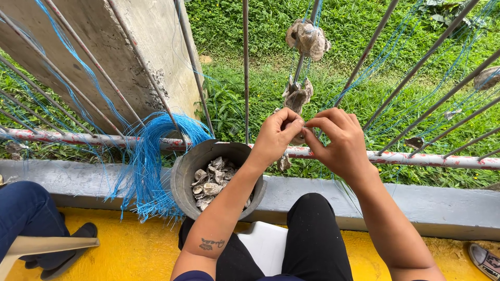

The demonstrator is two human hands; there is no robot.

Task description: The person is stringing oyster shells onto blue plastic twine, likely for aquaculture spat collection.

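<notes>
Here, at frame centre, the left hand (276,136) and right hand (338,143) pinch a shell (298,138) onto blue line (307,67), the bucket (185,177) of shells close below for reach.

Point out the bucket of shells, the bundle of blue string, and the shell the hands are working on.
bucket of shells (183,177), head view, on its bare grey outer wall.
bundle of blue string (151,156), head view, on the hanging strands.
shell (298,139), head view, on the edge showing between the hands.

No packages, labels, signs, screens.
</notes>
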